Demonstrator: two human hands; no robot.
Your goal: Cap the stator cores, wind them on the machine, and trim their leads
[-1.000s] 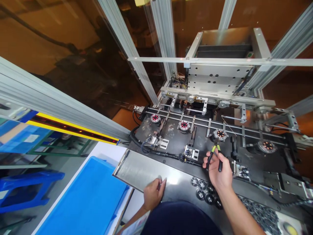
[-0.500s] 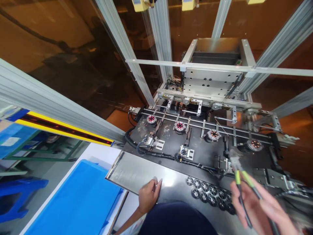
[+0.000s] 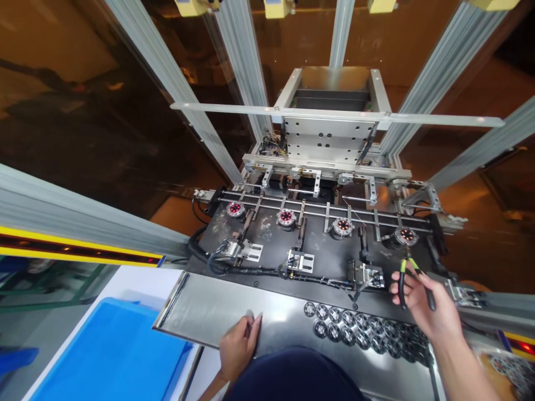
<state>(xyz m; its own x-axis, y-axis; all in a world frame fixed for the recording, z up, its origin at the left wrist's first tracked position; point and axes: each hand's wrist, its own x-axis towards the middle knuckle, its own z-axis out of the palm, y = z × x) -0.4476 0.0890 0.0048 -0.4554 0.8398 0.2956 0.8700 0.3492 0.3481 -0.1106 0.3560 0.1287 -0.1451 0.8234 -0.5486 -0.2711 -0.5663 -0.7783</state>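
In my right hand (image 3: 430, 303) is a pair of pliers (image 3: 402, 284) with black and lime-green handles. The handles are spread, and the tip reaches the front edge of the rightmost round fixture (image 3: 406, 236), which holds a ring of copper coils. Whether the jaws grip anything is too small to tell. My left hand (image 3: 238, 345) rests at the front of the metal tray (image 3: 204, 301), fingers curled together; what they hold, if anything, I cannot make out. Several round black-and-silver parts (image 3: 348, 318) stand in rows on the tray's right half.
Three more fixtures, like the left one (image 3: 236, 209), line the black machine plate (image 3: 267, 234). Sensor brackets (image 3: 301, 260) and a cable run lie between plate and tray. A blue bin (image 3: 112, 345) sits at left. Yellow light-curtain bars (image 3: 79, 252) flank the opening.
My right hand has moved the pliers forward to the rightmost fixture, from near the bracket before it. The view has shifted right. My left hand stays on the tray.
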